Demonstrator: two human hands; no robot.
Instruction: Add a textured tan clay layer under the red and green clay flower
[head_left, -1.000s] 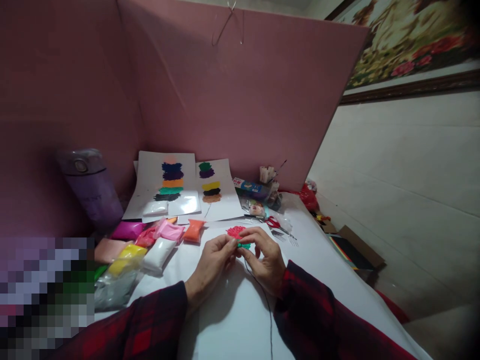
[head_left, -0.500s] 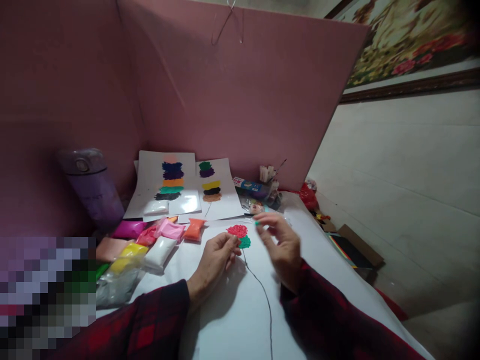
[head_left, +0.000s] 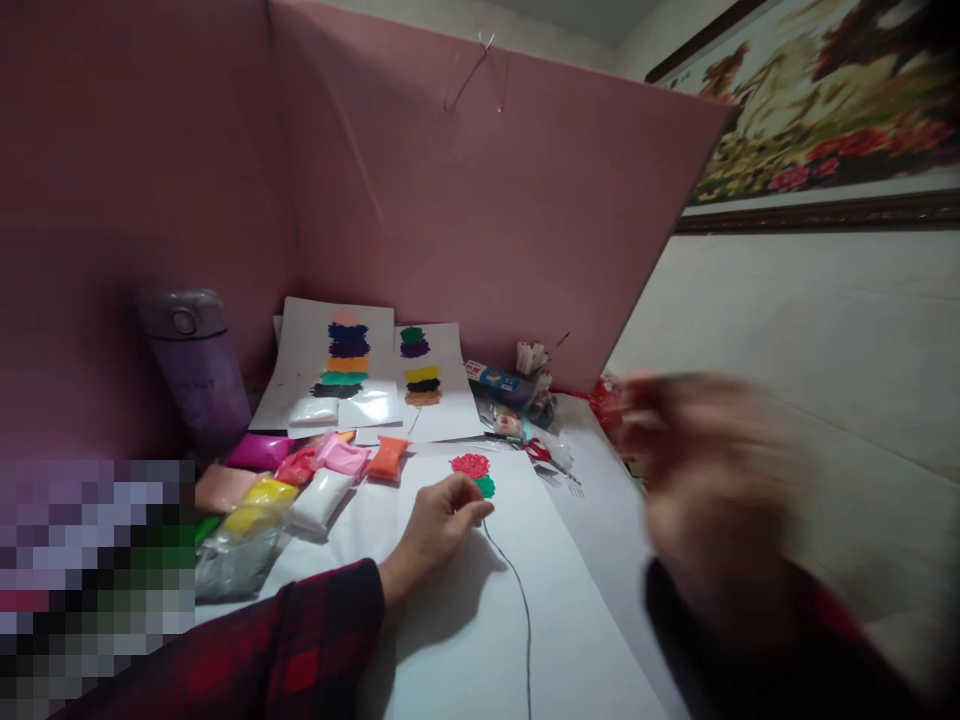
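Observation:
My left hand (head_left: 439, 525) rests on a white sheet of paper (head_left: 480, 620), fingers curled, fingertips touching the paper just below a clay flower with a red bloom (head_left: 470, 465) and a green leaf (head_left: 486, 486). A thin dark stem line (head_left: 517, 600) runs down the sheet from the flower. My right hand (head_left: 705, 480) is lifted off the table at the right and smeared by motion, so its fingers cannot be made out. Both arms wear dark red plaid sleeves.
Several coloured clay packets (head_left: 300, 480) lie left of the sheet. Two sheets with colour swatches (head_left: 375, 365) lean at the back. A purple bottle (head_left: 195, 365) stands at the left. Red-handled scissors (head_left: 540, 450) and small tools lie behind the flower. A pink partition (head_left: 450, 200) walls the table.
My right hand left the flower and swung up and to the right, off the table. My left hand stayed by the green leaf. The view shifted slightly.

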